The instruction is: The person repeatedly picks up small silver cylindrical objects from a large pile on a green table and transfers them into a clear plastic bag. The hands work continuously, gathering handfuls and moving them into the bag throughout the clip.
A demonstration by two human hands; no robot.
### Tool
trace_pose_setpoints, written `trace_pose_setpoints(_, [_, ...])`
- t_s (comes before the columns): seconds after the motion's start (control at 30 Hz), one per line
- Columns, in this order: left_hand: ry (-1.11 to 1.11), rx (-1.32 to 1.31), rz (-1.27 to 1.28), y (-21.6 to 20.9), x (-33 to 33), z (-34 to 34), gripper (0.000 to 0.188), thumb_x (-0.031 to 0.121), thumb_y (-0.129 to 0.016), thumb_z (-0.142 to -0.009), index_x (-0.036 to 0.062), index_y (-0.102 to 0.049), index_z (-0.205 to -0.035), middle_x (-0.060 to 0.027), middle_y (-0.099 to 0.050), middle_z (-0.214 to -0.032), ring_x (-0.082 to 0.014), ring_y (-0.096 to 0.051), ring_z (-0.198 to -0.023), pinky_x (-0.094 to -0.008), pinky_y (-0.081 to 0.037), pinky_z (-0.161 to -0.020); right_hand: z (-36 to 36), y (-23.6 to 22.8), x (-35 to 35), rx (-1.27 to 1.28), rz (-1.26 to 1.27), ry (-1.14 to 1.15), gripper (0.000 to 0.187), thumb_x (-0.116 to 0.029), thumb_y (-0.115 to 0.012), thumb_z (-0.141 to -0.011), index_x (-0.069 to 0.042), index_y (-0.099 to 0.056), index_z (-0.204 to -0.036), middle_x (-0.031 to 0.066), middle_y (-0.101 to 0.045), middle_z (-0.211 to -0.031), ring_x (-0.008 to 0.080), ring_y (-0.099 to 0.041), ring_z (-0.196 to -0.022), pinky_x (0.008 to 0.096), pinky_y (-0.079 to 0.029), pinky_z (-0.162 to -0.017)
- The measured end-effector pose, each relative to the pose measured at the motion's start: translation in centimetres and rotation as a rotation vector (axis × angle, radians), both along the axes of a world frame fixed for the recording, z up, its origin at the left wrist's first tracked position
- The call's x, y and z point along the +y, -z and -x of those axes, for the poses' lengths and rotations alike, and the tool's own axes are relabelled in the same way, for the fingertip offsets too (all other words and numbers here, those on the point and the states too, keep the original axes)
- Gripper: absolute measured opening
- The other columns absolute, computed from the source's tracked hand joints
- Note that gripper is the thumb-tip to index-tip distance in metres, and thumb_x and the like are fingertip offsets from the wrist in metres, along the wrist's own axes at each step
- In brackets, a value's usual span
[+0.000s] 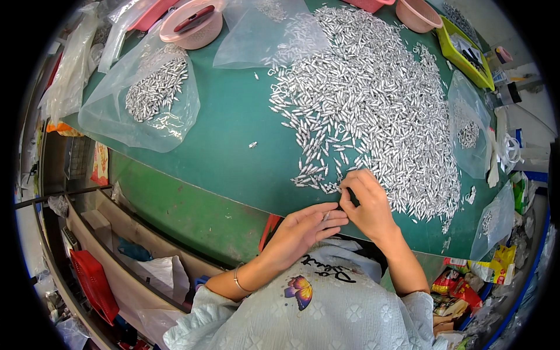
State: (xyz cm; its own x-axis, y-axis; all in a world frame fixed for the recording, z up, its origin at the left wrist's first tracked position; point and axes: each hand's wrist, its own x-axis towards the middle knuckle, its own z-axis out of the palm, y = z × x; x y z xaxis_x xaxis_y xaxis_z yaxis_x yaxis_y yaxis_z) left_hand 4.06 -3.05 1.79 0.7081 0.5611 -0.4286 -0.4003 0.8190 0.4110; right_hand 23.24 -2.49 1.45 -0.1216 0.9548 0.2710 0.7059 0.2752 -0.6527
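A broad heap of small silver spindle-shaped metal pieces (pixel 373 99) covers the right half of the green table (pixel 221 128). My left hand (pixel 306 227) is palm up at the table's near edge, its fingers stretched out. One small silver metal piece (pixel 326 216) shows at its thumb tip, against the fingers. Just above and to the right, my right hand (pixel 367 201) is closed in a pinch at the heap's near edge. Whatever sits between its fingertips is too small and too hidden to tell.
Clear plastic bags with silver pieces lie at left (pixel 140 111) and right (pixel 469 128). Along the far side stand a pink bowl (pixel 192 35) with a red-handled tool and a yellow-green basket (pixel 466 52). An open drawer (pixel 140 245) is below left.
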Motion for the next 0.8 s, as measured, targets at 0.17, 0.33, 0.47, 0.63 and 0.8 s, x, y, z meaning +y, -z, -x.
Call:
trace_pose_setpoints(0.17, [-0.04, 0.169, -0.148, -0.4, -0.2, 0.0, 0.035, 0.015, -0.048, -0.1, -0.006, -0.051, -0.128, -0.0178, -0.06, -0.114, -0.0245, -0.06, -0.104, -0.0338, -0.049, -0.09, -0.1, -0.7, 0.2, -0.057, 0.029, -0.036, 0.019, 0.003, -0.066, -0.076, 0.003, -0.06, -0.094, 0.013, -0.055, -0.093, 0.0303, -0.056, -0.088, 0.0382, -0.049, -0.076])
trace_pose_setpoints(0.33, [-0.034, 0.941, -1.085, -0.9, 0.5, 0.3, 0.02, 0.001, -0.064, -0.088, 0.0018, -0.064, -0.108, -0.0055, -0.054, -0.08, -0.011, -0.047, -0.063, -0.027, -0.04, -0.055, -0.3, -1.5, -0.5, -0.187, 0.048, -0.019, 0.022, 0.0, -0.067, -0.078, 0.002, -0.059, -0.099, 0.0131, -0.054, -0.094, 0.0303, -0.055, -0.088, 0.0379, -0.047, -0.076])
trace_pose_setpoints(0.47, [-0.092, 0.988, -1.238, -0.1, 1.2, -0.6, 0.02, -0.002, -0.069, -0.082, 0.0021, -0.064, -0.101, -0.0046, -0.043, -0.069, -0.0112, -0.038, -0.057, -0.0281, -0.034, -0.05, -0.4, -0.5, -0.5, -0.193, 0.048, -0.078, 0.02, -0.002, -0.065, -0.079, 0.002, -0.058, -0.098, 0.0128, -0.052, -0.092, 0.0304, -0.054, -0.087, 0.0382, -0.046, -0.075])
trace_pose_setpoints(0.63, [0.041, 0.875, -1.025, -1.5, 0.6, -0.7, 0.025, 0.001, -0.069, -0.083, 0.0026, -0.063, -0.107, -0.0031, -0.039, -0.061, -0.012, -0.036, -0.053, -0.0271, -0.033, -0.05, 0.2, -0.9, -0.3, -0.262, 0.028, -0.095, 0.019, -0.001, -0.062, -0.077, 0.002, -0.057, -0.095, 0.0136, -0.049, -0.088, 0.0304, -0.053, -0.084, 0.0384, -0.046, -0.074])
trace_pose_setpoints(0.8, [0.039, 0.884, -1.062, -1.1, 0.1, -0.5, 0.027, 0.002, -0.069, -0.084, 0.0028, -0.062, -0.11, -0.0023, -0.04, -0.061, -0.0109, -0.036, -0.052, -0.0266, -0.033, -0.049, 0.3, -0.6, 0.1, -0.234, 0.031, -0.096, 0.02, 0.001, -0.061, -0.074, 0.003, -0.055, -0.093, 0.0146, -0.047, -0.088, 0.0312, -0.053, -0.084, 0.0387, -0.047, -0.073])
